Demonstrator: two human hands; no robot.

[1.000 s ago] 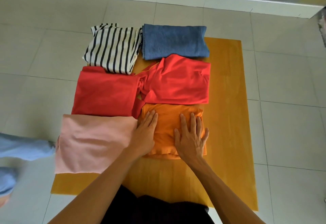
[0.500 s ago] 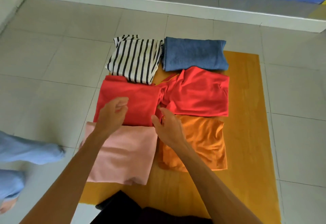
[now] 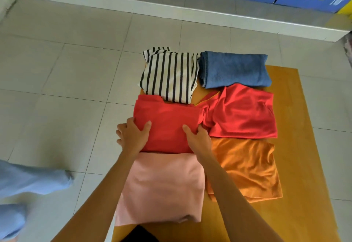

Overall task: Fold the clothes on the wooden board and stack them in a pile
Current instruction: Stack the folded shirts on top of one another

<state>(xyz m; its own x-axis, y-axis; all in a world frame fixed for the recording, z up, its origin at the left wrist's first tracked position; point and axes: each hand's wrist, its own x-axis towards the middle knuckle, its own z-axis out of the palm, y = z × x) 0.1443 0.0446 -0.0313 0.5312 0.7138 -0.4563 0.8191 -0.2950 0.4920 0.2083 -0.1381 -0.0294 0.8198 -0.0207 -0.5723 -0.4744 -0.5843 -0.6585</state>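
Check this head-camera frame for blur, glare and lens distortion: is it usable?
Head view: usable; both hands, left hand and right hand, and the red garment they grip are sharp. Light blue fabric at the left edge is smeared. Floor tile lines bow from the wide angle. Lighting soft, no glare on the wooden board.

Both bare forearms reach forward from the bottom of the frame, roughly parallel. The left hand (image 3: 133, 137) grips the left edge of a folded red garment (image 3: 167, 127), thumb on top, fingers curled under. The right hand (image 3: 198, 139) pinches its right edge, thumb pressed into the cloth.
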